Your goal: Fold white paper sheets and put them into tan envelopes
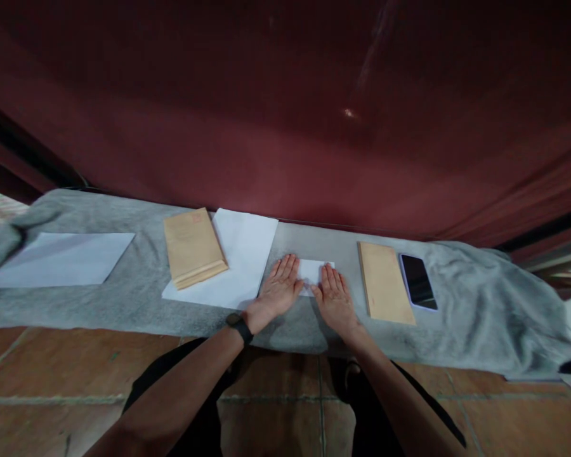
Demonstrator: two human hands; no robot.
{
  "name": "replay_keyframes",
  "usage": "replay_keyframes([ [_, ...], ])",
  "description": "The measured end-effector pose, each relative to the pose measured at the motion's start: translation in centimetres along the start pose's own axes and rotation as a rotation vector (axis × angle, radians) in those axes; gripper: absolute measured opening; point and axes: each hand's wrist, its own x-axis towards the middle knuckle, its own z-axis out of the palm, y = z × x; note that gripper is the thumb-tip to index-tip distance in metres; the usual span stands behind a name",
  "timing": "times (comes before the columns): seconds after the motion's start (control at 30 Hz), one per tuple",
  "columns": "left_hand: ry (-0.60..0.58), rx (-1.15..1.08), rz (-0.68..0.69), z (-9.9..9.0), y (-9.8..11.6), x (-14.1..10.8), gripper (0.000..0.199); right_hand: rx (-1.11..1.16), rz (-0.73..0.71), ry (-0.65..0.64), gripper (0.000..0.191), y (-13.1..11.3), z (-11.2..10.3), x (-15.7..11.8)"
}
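Note:
A small white folded-looking sheet of paper lies on the grey cloth between my hands. My left hand rests flat on its left side, fingers stretched out. On its right side my right hand is pressed down flat in the same way, fingers straight. Both palms cover parts of the paper, so its full outline is hidden. Left of my hands, a stack of brown envelopes sits on larger white sheets. To the right lies another brown envelope.
A phone lies beside the right envelope. More white paper is at the far left. The grey cloth covers a long, narrow surface with a dark red panel rising behind it. Floor tiles show in front.

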Motion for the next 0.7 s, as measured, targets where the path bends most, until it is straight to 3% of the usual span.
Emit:
replay_keyframes([
  [0.5, 0.105, 0.006, -0.121, 1.0, -0.5, 0.0, 0.07, -0.057, 0.099, -0.049, 0.071, 1.0, -0.7, -0.3],
  [0.7, 0.081, 0.015, -0.13, 0.9, -0.4, 0.0, 0.068, -0.055, 0.108, -0.027, 0.071, 1.4, -0.5, -0.5],
])
